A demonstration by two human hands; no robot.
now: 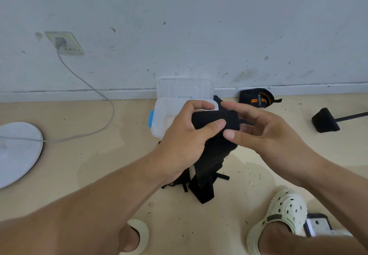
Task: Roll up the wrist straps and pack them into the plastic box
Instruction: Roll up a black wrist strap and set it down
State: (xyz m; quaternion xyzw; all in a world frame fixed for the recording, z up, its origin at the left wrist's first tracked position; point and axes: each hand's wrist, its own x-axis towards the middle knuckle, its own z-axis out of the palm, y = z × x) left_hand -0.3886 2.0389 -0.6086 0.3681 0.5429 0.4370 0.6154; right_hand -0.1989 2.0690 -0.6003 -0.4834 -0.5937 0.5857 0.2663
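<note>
My left hand (187, 137) grips the rolled top of a black wrist strap (217, 145), thumb across its front. My right hand (256, 129) pinches the roll's right end between thumb and fingers. The strap's loose tail hangs down to the floor. More black straps (201, 191) lie in a heap on the floor below my hands. A rolled black strap with orange stripes (256, 98) sits by the wall. The clear plastic box (161, 119) with a blue latch stands open behind my hands, its lid (185, 87) leaning on the wall.
A white round base (18, 151) with a grey cable (95, 93) running to a wall socket lies at the left. A black foot on a rod (324, 120) is at the right. My feet in pale clogs (282, 213) stand near a small device (318, 225).
</note>
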